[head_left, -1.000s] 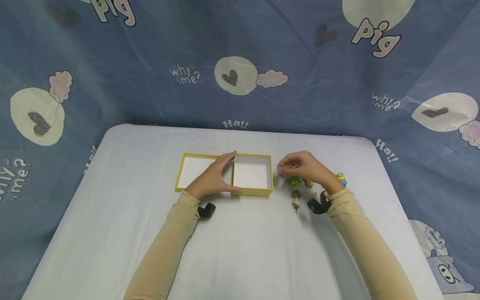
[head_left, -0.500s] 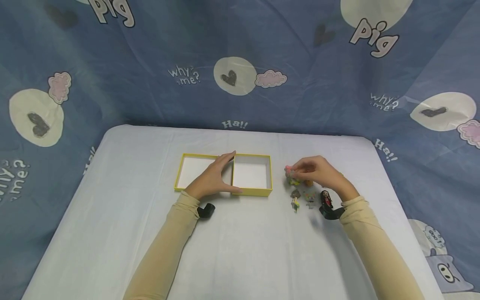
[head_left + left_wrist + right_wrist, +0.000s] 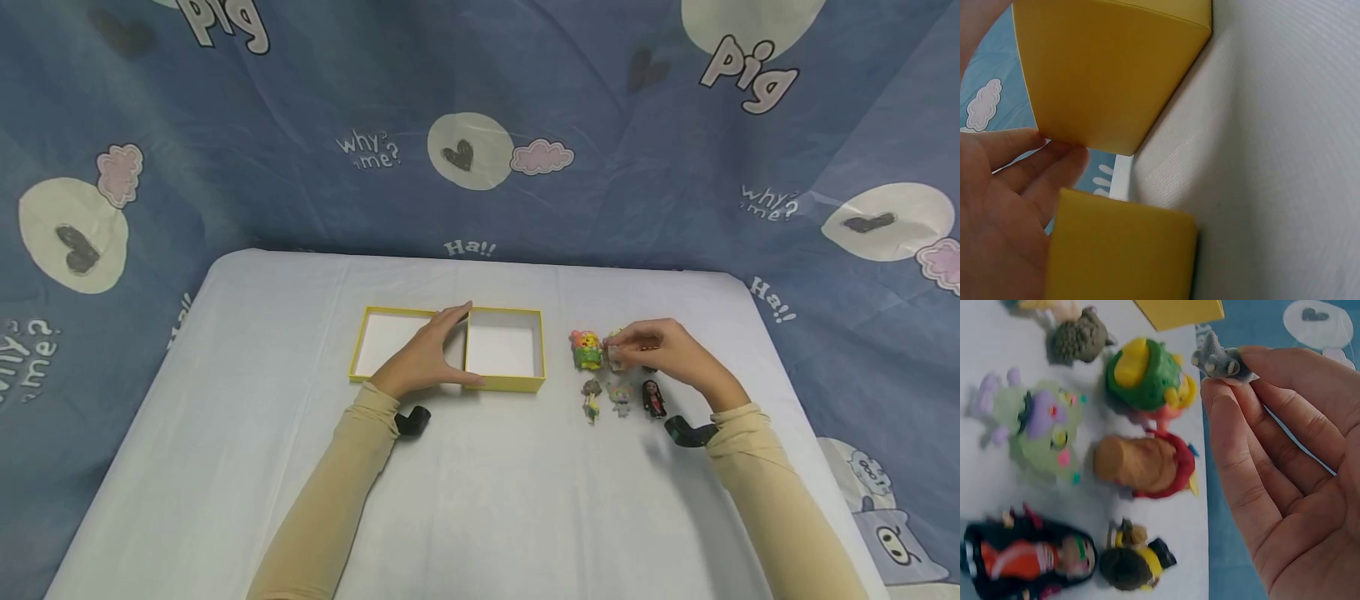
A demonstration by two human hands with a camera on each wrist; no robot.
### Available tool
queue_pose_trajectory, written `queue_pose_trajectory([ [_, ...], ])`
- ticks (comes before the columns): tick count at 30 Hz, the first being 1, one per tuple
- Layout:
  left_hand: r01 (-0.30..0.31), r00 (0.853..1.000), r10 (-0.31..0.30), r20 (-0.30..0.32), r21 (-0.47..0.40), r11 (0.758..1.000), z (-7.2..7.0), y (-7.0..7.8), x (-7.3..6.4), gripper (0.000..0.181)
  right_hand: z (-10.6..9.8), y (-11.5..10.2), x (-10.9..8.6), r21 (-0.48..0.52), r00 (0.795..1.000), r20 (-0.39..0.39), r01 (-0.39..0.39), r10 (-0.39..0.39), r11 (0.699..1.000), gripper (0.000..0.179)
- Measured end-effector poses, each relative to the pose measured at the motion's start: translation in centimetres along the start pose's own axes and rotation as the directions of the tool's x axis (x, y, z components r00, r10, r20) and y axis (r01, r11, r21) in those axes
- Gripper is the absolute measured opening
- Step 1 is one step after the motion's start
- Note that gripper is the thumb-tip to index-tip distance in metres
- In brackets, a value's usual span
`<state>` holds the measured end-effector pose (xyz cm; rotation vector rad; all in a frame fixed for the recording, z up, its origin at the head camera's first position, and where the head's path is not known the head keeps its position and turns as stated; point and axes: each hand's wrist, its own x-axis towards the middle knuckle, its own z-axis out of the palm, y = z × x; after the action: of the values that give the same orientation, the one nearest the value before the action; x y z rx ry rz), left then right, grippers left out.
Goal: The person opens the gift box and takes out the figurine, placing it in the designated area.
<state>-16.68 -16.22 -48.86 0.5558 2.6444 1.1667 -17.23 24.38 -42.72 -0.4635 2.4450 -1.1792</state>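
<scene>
In the head view my left hand (image 3: pixel 423 350) holds the left end of a deep yellow box (image 3: pixel 517 384) with a white inside, thumb along its front wall and fingers at the back. The left wrist view has those fingers touching a corner of the box (image 3: pixel 1104 69). My right hand (image 3: pixel 670 352) is raised over a group of toy figurines. Between its thumb and fingertips it pinches a small grey figurine (image 3: pixel 1222 362), clear in the right wrist view. Nearest to it are a green-and-yellow figurine (image 3: pixel 587 352) and a brown-and-red one (image 3: pixel 1141 464).
A shallow yellow box part (image 3: pixel 358 346) lies left of the deep box. Toward the front of the group lie a brown-haired figurine (image 3: pixel 591 402), a pale purple-and-green one (image 3: pixel 620 398) and a black-robed one (image 3: pixel 653 399). A printed blue cloth (image 3: pixel 360 208) rises behind the white table (image 3: pixel 480 500).
My right hand has moved right and slightly nearer, away from the box, uncovering the green-and-yellow figurine and the front row. The left hand and the box have stayed put.
</scene>
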Motion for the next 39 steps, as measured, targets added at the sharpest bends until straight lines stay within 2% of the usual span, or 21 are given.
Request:
queue_pose_trajectory([
  [19,0.011,1.0,-0.011,0.015,0.011,1.0,-0.1,0.3,-0.1,0.126,-1.8,3.2,-4.2,-0.029,0.99,-0.08,-0.117,0.114,0.993,0.031],
  [26,0.003,1.0,-0.003,0.014,0.001,1.0,-0.2,0.5,-0.2,0.126,-2.0,4.4,-5.7,-0.013,0.987,-0.081,-0.138,0.136,0.99,0.032],
  [39,0.007,1.0,-0.007,0.012,0.001,1.0,-0.3,0.6,-0.1,0.124,-1.9,6.4,-7.0,0.026,0.976,-0.093,-0.195,0.197,0.98,0.037],
])
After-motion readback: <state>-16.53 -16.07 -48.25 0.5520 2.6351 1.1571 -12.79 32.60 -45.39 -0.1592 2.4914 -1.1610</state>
